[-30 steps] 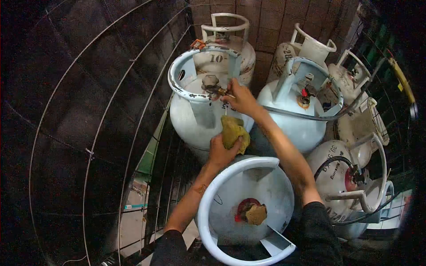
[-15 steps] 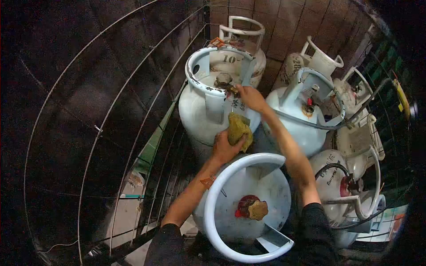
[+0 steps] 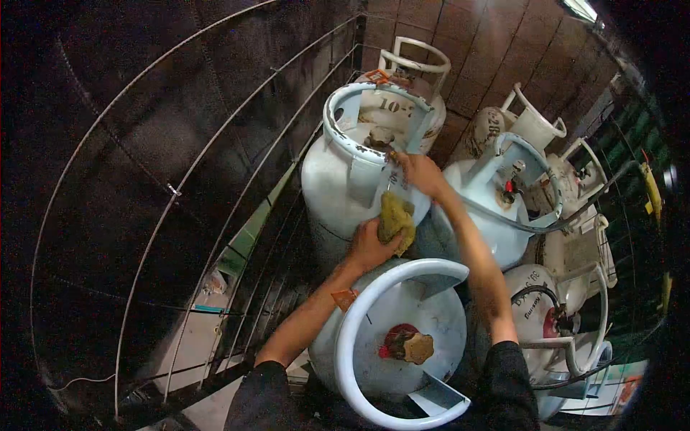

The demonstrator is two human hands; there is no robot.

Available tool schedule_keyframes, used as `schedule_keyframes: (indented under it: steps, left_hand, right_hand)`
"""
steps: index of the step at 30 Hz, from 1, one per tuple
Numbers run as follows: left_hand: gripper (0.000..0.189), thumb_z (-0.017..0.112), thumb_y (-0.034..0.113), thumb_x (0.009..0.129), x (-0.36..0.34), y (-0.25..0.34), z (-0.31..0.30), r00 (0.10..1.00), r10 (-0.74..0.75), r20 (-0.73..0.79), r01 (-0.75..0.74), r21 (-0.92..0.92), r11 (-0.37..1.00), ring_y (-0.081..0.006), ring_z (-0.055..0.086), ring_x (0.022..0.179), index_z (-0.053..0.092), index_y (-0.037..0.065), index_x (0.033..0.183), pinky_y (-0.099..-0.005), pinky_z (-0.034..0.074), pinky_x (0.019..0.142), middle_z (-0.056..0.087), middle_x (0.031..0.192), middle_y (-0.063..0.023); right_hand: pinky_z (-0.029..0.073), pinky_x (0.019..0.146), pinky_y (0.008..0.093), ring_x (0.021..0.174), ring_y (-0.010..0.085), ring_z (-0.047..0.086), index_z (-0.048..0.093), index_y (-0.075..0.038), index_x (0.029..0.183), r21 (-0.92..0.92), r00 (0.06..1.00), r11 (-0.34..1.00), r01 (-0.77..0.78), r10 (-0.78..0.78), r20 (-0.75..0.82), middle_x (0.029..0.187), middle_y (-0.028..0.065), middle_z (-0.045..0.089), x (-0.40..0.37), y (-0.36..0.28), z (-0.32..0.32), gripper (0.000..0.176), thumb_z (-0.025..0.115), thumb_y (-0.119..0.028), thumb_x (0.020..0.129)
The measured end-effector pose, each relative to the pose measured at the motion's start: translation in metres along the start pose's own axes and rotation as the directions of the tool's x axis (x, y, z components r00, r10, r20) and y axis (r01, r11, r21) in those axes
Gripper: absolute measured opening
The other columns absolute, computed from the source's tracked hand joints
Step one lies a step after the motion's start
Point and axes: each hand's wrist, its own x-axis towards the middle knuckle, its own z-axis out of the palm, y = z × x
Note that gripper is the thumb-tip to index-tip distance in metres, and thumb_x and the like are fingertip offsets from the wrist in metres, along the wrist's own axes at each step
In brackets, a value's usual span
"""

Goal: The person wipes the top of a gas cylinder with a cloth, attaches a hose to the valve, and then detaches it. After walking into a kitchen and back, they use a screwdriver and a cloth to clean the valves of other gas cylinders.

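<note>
My left hand (image 3: 372,244) is closed around a yellow-green cloth (image 3: 396,221), bunched up against the side of a pale blue-grey gas cylinder (image 3: 334,187). Above it, my right hand (image 3: 422,174) reaches to the opening in that cylinder's chipped collar (image 3: 338,136). Its fingers are closed beside the valve (image 3: 379,136); what they grip is hidden. Handwritten marks show on the cylinder just below these fingers. Directly in front of me stands another gas cylinder with a round white collar (image 3: 345,337) and a brown valve knob (image 3: 417,349), under my forearms.
A blue-grey cylinder (image 3: 496,237) with a black hose (image 3: 535,228) stands to the right. Beyond are several more cylinders, one marked with a black number (image 3: 395,105). Wire bars (image 3: 175,189) run along the left, and a tiled wall (image 3: 481,43) closes the back.
The camera view has shifted, so the cylinders sit a little lower and mostly farther right at the back. Both hands stay at the far cylinder, the cloth still in my left.
</note>
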Motion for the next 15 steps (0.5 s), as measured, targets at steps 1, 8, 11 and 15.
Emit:
schedule_keyframes:
  steps: [1,8,11,15]
  left_hand:
    - [0.036,0.068,0.026,0.078,0.001,0.001,-0.001,1.000,-0.018,0.011,0.018,0.019,1.000,-0.0332,0.065,0.085,0.061,-0.002,0.100,-0.0414,0.050,0.076,0.066,0.090,-0.0195]
    - [0.039,0.068,0.028,0.078,0.006,-0.009,0.008,0.995,-0.065,0.073,0.064,0.022,0.998,-0.0349,0.064,0.087,0.061,-0.001,0.102,-0.0419,0.050,0.079,0.066,0.091,-0.0203]
    - [0.040,0.069,0.029,0.077,0.002,-0.005,0.004,0.999,0.042,0.015,-0.042,0.026,0.999,-0.0351,0.064,0.087,0.061,-0.001,0.102,-0.0417,0.049,0.078,0.066,0.092,-0.0209]
    - [0.038,0.069,0.027,0.077,0.001,-0.010,0.006,0.999,0.036,-0.036,-0.036,-0.010,0.999,-0.0362,0.065,0.083,0.061,-0.002,0.101,-0.0422,0.050,0.076,0.066,0.089,-0.0207]
  right_hand:
    - [0.047,0.065,0.0400,0.072,0.0297,0.062,0.054,0.000,0.114,0.119,0.984,0.991,-0.069,0.048,0.171,0.076,0.0168,0.064,0.011,0.007,-0.004,0.053,0.043,-0.047,0.093]
    - [0.027,0.039,0.0238,0.042,0.0071,0.032,0.064,-0.009,0.099,0.627,0.841,0.596,-0.502,0.168,0.514,0.063,-0.0002,0.055,0.006,-0.005,-0.035,0.049,0.044,-0.053,0.090]
    - [0.033,0.040,0.0246,0.045,0.0075,0.041,0.066,-0.006,0.090,0.636,0.930,0.691,-0.344,0.155,0.334,0.063,0.0004,0.056,-0.006,-0.022,-0.039,0.046,0.057,-0.051,0.085]
    - [0.046,0.053,0.0277,0.056,0.0150,0.057,0.057,-0.002,0.096,0.325,0.984,0.936,0.138,-0.091,-0.156,0.073,0.0085,0.063,0.000,-0.007,-0.012,0.047,0.071,-0.043,0.077]
